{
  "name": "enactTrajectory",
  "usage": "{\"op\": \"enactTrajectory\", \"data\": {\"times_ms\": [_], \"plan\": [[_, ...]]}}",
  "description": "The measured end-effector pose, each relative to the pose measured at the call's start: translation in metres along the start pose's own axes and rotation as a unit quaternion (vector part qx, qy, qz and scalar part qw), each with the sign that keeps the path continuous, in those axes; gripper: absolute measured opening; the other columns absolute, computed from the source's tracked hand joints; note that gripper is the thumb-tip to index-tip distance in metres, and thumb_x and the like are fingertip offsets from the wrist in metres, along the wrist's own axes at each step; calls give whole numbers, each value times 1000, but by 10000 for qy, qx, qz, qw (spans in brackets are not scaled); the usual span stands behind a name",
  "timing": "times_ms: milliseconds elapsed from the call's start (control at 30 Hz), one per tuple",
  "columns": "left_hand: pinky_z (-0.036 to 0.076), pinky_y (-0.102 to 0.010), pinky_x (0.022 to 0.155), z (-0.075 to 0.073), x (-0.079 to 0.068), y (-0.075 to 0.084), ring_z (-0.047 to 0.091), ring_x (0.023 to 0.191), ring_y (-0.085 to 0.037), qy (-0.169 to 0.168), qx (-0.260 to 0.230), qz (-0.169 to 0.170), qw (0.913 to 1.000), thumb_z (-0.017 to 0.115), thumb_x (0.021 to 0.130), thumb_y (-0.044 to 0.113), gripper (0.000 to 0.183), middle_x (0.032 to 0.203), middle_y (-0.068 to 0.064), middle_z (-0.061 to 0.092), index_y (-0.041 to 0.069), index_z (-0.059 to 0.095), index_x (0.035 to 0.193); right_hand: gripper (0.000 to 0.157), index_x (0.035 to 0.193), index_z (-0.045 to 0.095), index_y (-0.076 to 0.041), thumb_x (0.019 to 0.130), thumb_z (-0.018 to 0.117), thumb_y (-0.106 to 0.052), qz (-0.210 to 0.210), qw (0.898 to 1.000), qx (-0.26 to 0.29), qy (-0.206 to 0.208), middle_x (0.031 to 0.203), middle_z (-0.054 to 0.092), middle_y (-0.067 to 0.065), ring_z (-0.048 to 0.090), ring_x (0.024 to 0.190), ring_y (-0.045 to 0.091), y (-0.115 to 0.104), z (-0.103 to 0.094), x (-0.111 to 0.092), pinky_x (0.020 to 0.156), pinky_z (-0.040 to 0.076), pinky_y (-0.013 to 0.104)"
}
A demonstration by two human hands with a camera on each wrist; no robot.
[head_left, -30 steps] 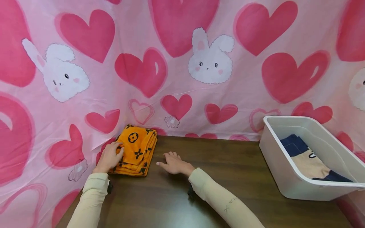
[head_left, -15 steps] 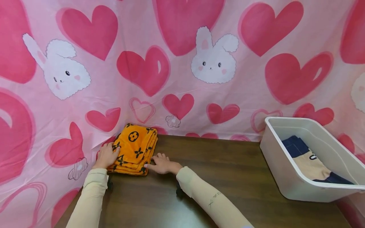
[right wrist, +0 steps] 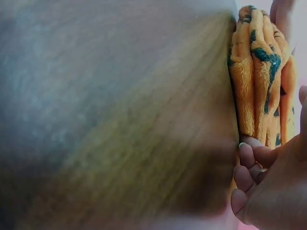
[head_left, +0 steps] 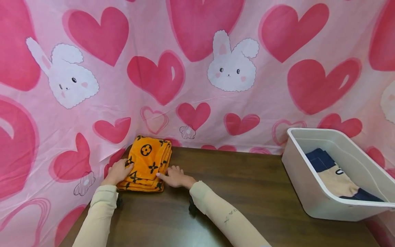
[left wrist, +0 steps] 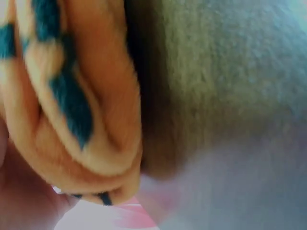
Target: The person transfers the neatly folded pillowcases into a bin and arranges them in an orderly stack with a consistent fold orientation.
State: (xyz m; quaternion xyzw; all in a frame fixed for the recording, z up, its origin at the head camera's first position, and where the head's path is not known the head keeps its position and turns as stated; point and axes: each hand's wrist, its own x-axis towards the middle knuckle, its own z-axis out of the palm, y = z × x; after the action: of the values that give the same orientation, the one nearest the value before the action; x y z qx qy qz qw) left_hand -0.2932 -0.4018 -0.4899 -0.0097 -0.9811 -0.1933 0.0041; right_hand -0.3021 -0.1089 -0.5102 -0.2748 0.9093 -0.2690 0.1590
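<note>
A folded orange plush blanket (head_left: 143,164) with black flower motifs lies in a layered stack at the back left of the table. At its left edge my left hand (head_left: 117,172) grips it, thumb over the top layer; those fingers are mostly hidden. My right hand (head_left: 176,177) holds the opposite edge, thumb on the upper fold. In the right wrist view, curled fingers (right wrist: 245,179) sit low against the blanket's side, close to the tabletop. Thick rounded folds of the blanket (left wrist: 81,105) fill the left of the left wrist view.
A light grey plastic bin (head_left: 296,178) stands on the right of the brown wooden table (head_left: 228,178). Inside it lies a folded navy and beige garment (head_left: 336,176). A pink cloth backdrop (head_left: 191,82) with hearts and rabbits borders the back and left.
My right hand has moved left from the bare table to the blanket's right edge. The left hand stays at the left edge, and the blanket has shifted slightly right.
</note>
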Motion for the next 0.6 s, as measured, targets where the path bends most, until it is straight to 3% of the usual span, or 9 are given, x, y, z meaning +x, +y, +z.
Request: {"op": "enactTrajectory", "data": {"times_ms": [200, 333, 467, 600], "plan": [[40, -69, 99, -3, -3, -1, 55, 116, -53, -99, -310, 240, 9992, 51, 104, 32, 59, 130, -39, 56, -18, 49, 134, 65, 89, 59, -12, 101, 31, -69, 362, 9989, -161, 246, 92, 50, 5, 38, 89, 23, 1, 0, 3, 79, 27, 36], [43, -63, 102, -2, -3, -4, 57, 114, -52, 103, -676, 327, 9971, 44, 108, 27, 51, 126, -37, 60, -17, 54, 130, 77, 96, 65, -9, 98, 26, -76, 542, 9981, -210, 195, 104, 56, 10, 41, 97, 26, -3, -3, 5, 89, 33, 42], [46, -62, 97, 0, 1, -11, 60, 107, -51, 264, -577, 341, 9974, 40, 110, 29, 51, 116, -36, 63, -17, 57, 123, 82, 109, 66, -8, 96, 25, -78, 649, 9976, -189, 156, 113, 55, 12, 40, 103, 27, -8, -3, 10, 95, 33, 46], [43, -67, 95, -2, 0, -15, 56, 110, -55, -149, -76, -157, 9997, 34, 109, 42, 66, 119, -40, 58, -19, 53, 126, 86, 119, 66, -6, 95, 28, -79, 758, 9968, -203, 153, 110, 53, 10, 38, 100, 26, -15, 1, 14, 90, 32, 41]]}}
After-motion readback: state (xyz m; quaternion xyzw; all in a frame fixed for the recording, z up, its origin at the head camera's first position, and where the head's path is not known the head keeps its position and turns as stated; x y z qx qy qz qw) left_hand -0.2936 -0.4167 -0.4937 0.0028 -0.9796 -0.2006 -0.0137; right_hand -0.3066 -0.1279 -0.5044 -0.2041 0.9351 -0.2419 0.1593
